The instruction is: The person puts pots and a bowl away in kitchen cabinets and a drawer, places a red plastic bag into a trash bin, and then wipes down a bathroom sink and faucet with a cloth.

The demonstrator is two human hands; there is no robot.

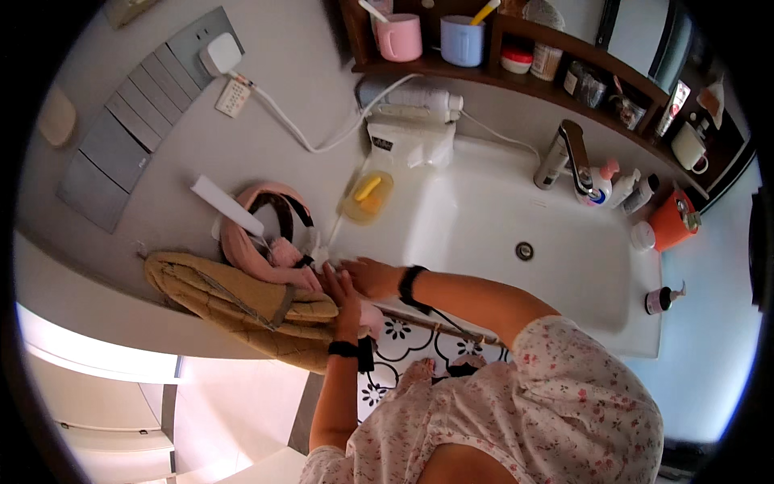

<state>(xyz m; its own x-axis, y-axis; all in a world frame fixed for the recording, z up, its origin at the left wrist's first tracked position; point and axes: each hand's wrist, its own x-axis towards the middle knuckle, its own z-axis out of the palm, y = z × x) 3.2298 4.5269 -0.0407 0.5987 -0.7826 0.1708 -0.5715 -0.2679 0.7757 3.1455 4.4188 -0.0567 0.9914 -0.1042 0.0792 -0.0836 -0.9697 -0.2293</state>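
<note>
Both my hands are close together at the wall beside the left front corner of the white sink [580, 302]. My left hand [343, 299] lies against the tip of a pink fabric headband [242, 242], over the end of a tan quilted cloth item [236, 296]. Just right of it, my right hand [372, 278] has its fingers near a small white item [319, 254]. What its fingertips touch is hidden. A fluffy pink hair tie [284, 251] hangs inside the headband's loop. Across the headband's upper left side sticks a long white plastic piece [227, 206].
A yellow soap dish [367, 196] and a white plastic packet [411, 142] sit on the sink's left rim. The faucet [562, 154] rises at the back, beside several bottles [623, 187]. Above runs a brown shelf [417, 68] with cups. A white cable [290, 127] crosses the wall.
</note>
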